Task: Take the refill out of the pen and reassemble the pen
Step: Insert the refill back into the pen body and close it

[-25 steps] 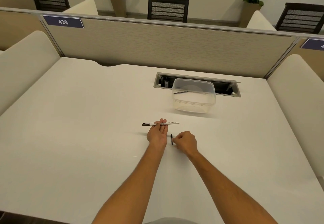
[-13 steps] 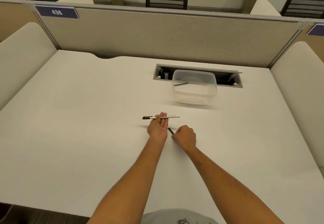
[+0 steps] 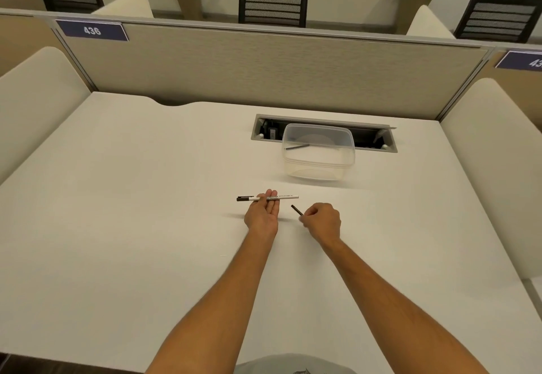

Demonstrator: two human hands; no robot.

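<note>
A white pen barrel with a black cap end [image 3: 286,197] lies sideways across the fingers of my left hand [image 3: 263,213], which holds it palm up just above the white desk [image 3: 146,197]. My right hand [image 3: 322,221] is curled to its right and pinches a short thin black piece [image 3: 296,210], whose free end points up and left toward the barrel's open right end. A small gap separates the black piece from the barrel.
A clear plastic container [image 3: 318,155] stands beyond my hands, with a thin dark refill [image 3: 296,147] lying in it. Behind it is an open cable tray [image 3: 372,139] set in the desk. Partition walls [image 3: 264,71] enclose the desk.
My right hand has shifted to the right, away from my left hand, and the black piece it pinches has tilted from upright to slanting toward the barrel.
</note>
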